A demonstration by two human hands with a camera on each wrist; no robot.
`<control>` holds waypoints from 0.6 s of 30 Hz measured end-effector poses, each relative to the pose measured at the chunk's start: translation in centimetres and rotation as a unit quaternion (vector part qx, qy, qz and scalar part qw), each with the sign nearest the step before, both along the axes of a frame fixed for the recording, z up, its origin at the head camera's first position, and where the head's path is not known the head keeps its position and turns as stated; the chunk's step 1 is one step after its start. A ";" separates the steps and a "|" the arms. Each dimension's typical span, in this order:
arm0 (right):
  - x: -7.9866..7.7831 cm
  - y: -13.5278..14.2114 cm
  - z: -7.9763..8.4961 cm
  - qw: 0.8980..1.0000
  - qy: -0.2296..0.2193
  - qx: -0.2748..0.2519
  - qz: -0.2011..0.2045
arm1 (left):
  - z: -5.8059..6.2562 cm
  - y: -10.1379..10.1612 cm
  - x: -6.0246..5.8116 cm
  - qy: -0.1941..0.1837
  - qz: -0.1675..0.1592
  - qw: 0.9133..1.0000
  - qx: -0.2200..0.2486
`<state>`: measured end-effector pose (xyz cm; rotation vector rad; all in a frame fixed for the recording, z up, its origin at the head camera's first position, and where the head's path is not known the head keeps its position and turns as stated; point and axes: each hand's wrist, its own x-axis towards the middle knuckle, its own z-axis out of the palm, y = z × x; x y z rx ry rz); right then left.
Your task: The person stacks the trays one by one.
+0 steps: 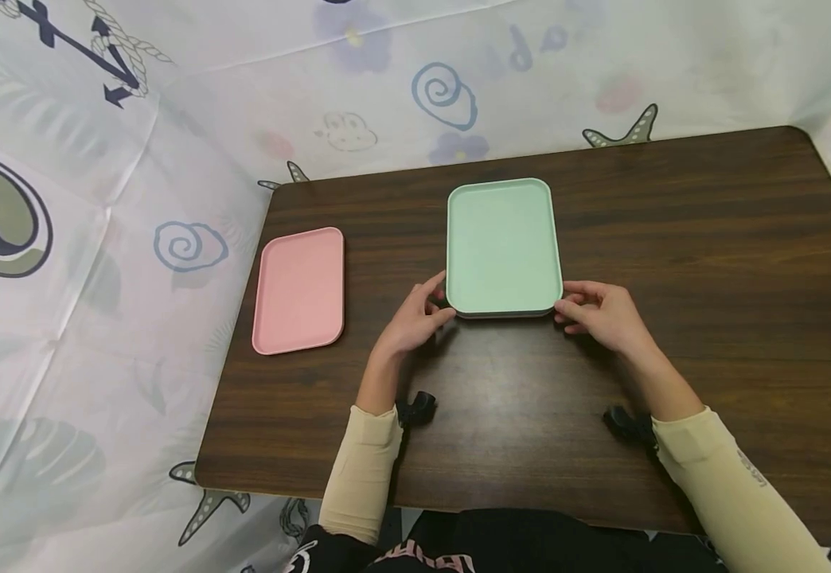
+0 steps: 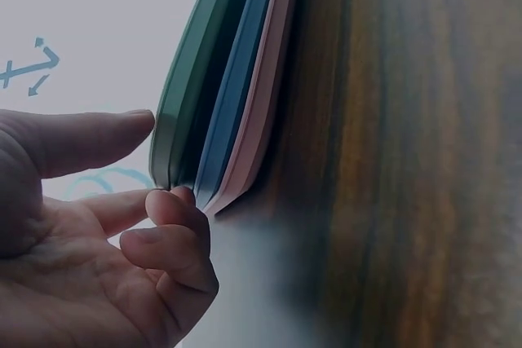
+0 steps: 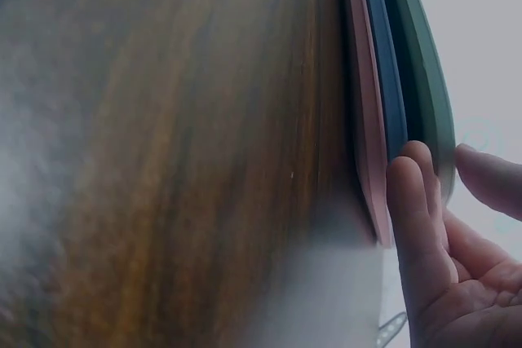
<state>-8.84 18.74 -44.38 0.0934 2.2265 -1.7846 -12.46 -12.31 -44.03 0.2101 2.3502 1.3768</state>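
Note:
A mint-green rectangular tray [image 1: 504,247] tops a stack near the middle of the table. Beneath it the wrist views show the edges of a blue tray [image 2: 236,79] and a pink tray [image 3: 369,120], with a dark gap between green and blue. My left hand [image 1: 414,320] holds the green tray's near left corner, thumb at the rim and fingers along the side and below. At the near right corner, my right hand [image 1: 604,317] holds the same tray, its thumb and fingers on either side of the edge.
Another pink tray [image 1: 299,290] lies flat on the left of the dark wood table [image 1: 709,318]. A printed white cloth [image 1: 387,103] hangs behind the table and along its left side. The person's body is at the near edge.

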 end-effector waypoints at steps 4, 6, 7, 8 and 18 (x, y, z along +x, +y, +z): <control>0.5 0.1 0.2 1.000 0.002 0.007 0.002 | -0.1 -0.4 1.0 0.004 -0.001 1.000 0.001; 0.9 0.2 0.4 1.000 0.006 0.014 -0.007 | -0.1 -0.7 1.8 0.007 -0.002 1.000 0.003; 1.1 0.2 0.5 1.000 0.008 0.018 -0.013 | -0.2 -0.9 2.2 0.007 -0.003 1.000 0.007; 1.3 0.2 0.7 0.999 0.011 0.025 -0.021 | -0.2 -1.1 2.7 0.008 -0.003 1.000 0.011; 3.0 -3.2 2.0 0.998 0.068 -0.009 0.015 | 1.5 -4.2 8.1 -0.002 0.029 0.999 0.035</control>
